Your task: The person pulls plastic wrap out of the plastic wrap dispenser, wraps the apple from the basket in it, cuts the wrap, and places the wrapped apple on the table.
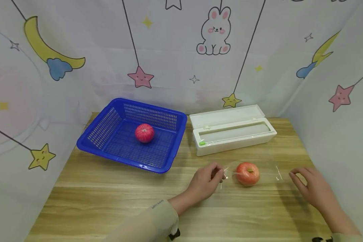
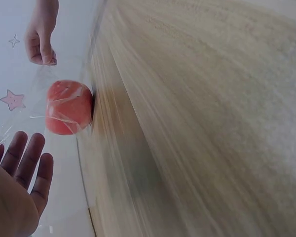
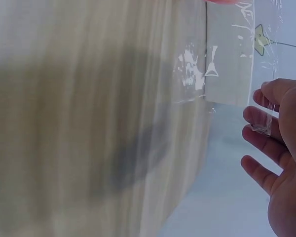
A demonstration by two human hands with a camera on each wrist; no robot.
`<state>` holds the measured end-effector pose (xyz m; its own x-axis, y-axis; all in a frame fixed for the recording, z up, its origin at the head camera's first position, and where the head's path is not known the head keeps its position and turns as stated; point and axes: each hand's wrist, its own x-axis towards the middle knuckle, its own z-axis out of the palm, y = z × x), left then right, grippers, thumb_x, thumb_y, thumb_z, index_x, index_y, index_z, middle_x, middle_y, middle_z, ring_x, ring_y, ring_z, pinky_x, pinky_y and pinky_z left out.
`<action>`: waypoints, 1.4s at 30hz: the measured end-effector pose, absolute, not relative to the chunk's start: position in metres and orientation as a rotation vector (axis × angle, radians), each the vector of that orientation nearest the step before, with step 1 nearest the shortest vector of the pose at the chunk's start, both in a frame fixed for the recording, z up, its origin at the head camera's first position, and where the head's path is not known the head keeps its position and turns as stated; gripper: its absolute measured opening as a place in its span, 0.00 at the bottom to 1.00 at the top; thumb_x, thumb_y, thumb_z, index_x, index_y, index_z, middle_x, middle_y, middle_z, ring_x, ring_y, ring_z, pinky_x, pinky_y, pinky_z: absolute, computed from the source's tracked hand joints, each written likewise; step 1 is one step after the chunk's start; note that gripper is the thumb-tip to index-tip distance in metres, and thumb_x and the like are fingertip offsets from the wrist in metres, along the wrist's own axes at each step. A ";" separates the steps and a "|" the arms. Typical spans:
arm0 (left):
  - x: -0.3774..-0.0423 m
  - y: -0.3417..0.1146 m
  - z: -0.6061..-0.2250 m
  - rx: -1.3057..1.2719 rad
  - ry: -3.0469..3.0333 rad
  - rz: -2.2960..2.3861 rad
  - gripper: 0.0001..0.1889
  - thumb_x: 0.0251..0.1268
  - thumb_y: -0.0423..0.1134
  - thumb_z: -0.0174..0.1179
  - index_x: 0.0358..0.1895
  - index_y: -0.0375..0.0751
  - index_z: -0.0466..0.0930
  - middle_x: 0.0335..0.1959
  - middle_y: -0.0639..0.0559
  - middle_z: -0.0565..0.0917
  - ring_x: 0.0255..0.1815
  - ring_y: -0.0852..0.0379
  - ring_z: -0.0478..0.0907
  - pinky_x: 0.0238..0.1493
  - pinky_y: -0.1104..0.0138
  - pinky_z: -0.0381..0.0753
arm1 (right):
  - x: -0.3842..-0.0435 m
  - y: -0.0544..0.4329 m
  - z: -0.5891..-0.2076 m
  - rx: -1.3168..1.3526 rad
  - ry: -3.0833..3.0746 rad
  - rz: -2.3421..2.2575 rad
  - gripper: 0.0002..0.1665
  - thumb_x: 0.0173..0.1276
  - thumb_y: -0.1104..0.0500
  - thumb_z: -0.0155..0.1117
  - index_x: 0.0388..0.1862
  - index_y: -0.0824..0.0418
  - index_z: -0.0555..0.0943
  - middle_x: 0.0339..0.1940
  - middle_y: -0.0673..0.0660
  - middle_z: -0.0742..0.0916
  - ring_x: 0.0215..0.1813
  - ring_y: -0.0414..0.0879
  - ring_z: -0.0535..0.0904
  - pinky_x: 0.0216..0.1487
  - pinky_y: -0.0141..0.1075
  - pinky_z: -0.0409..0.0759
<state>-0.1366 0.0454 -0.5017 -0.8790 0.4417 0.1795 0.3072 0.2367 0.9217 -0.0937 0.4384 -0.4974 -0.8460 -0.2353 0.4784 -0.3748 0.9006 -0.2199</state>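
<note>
A red apple [image 1: 247,173] with a green stem sits on the wooden table, and a sheet of clear plastic wrap [image 1: 270,169] stretches over it. To the apple's left, my left hand [image 1: 204,181] pinches one end of the wrap between thumb and index finger. On the other side, my right hand [image 1: 314,188] grips the opposite end with its fingertips. The left wrist view shows folds of film across the apple [image 2: 69,107]. Creased film also shows at the fingers of my right hand [image 3: 286,138] in the right wrist view.
Behind the apple stands a white wrap dispenser box [image 1: 236,148] with its lid raised and a roll inside. A blue plastic basket [image 1: 121,159] at the back left holds another red fruit [image 1: 144,133]. Printed cloth [image 1: 169,43] borders the table [image 1: 109,208] at the back and sides.
</note>
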 end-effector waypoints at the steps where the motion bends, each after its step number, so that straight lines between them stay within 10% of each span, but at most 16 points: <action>1: -0.137 0.046 -0.503 0.693 2.364 1.745 0.06 0.83 0.37 0.56 0.43 0.46 0.81 0.36 0.50 0.89 0.34 0.68 0.84 0.38 0.74 0.82 | -0.097 0.438 -0.495 0.437 -2.636 0.415 0.09 0.64 0.70 0.76 0.39 0.59 0.87 0.35 0.55 0.87 0.36 0.57 0.81 0.38 0.40 0.76; 12: -0.144 0.047 -0.516 0.430 2.307 1.822 0.07 0.82 0.38 0.55 0.42 0.44 0.80 0.34 0.50 0.90 0.29 0.58 0.87 0.31 0.70 0.83 | -0.135 0.433 -0.489 0.424 -2.812 0.370 0.06 0.67 0.67 0.76 0.37 0.61 0.85 0.38 0.60 0.88 0.41 0.63 0.84 0.41 0.60 0.81; 25: -0.158 0.047 -0.529 0.322 2.509 1.542 0.07 0.75 0.39 0.58 0.34 0.49 0.79 0.21 0.62 0.85 0.21 0.67 0.77 0.28 0.69 0.73 | -0.153 0.432 -0.509 0.432 -2.976 0.381 0.06 0.69 0.63 0.76 0.35 0.60 0.85 0.36 0.60 0.89 0.42 0.63 0.85 0.43 0.61 0.82; 33: -0.157 0.049 -0.523 0.548 2.909 1.201 0.10 0.67 0.41 0.60 0.49 0.48 0.82 0.37 0.59 0.82 0.38 0.60 0.80 0.38 0.64 0.79 | -0.134 0.422 -0.499 0.440 -2.815 0.485 0.25 0.65 0.66 0.77 0.60 0.68 0.82 0.55 0.73 0.84 0.58 0.73 0.78 0.55 0.67 0.75; 42: -0.145 0.083 -0.498 1.459 3.106 0.511 0.24 0.76 0.57 0.61 0.69 0.55 0.77 0.65 0.56 0.81 0.67 0.56 0.79 0.66 0.59 0.77 | -0.113 0.358 -0.483 0.769 -2.546 0.578 0.36 0.84 0.34 0.51 0.60 0.65 0.85 0.57 0.62 0.86 0.58 0.61 0.80 0.71 0.21 0.59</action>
<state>-0.1449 0.0826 -0.4982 -0.6023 0.6857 0.4087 0.7805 0.6133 0.1213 -0.1126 0.3579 -0.4831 -0.7602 -0.4192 0.4964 -0.5924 0.7609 -0.2646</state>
